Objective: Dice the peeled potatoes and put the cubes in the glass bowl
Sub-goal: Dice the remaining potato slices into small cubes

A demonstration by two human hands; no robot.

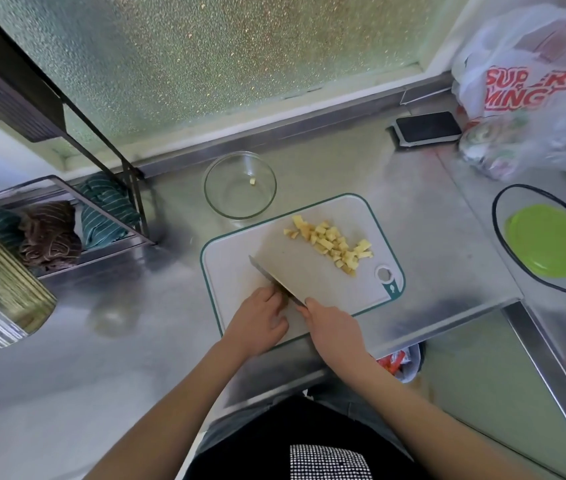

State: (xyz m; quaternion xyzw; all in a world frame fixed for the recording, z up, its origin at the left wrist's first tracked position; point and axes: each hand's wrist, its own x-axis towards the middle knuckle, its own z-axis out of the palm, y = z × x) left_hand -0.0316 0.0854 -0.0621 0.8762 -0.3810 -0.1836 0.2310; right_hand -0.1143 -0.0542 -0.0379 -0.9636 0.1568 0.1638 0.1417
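A white cutting board [233,258] with a green rim lies on the steel counter. A pile of yellow potato cubes [333,244] sits on its far right part. My right hand [330,323] grips the handle of a wide cleaver [295,268], whose blade rests edge-down on the board. My left hand [257,317] is curled right against the blade's left side; what it holds is hidden under the fingers. Behind the board stands the glass bowl [240,185] with one potato cube [252,181] in it.
A dish rack with striped cloths [101,209] stands at the left. A black scale [426,128] and a plastic shopping bag [530,88] are at the back right. A green lid [548,244] lies at the right inside a loop of black cable. The counter's front edge is just below the board.
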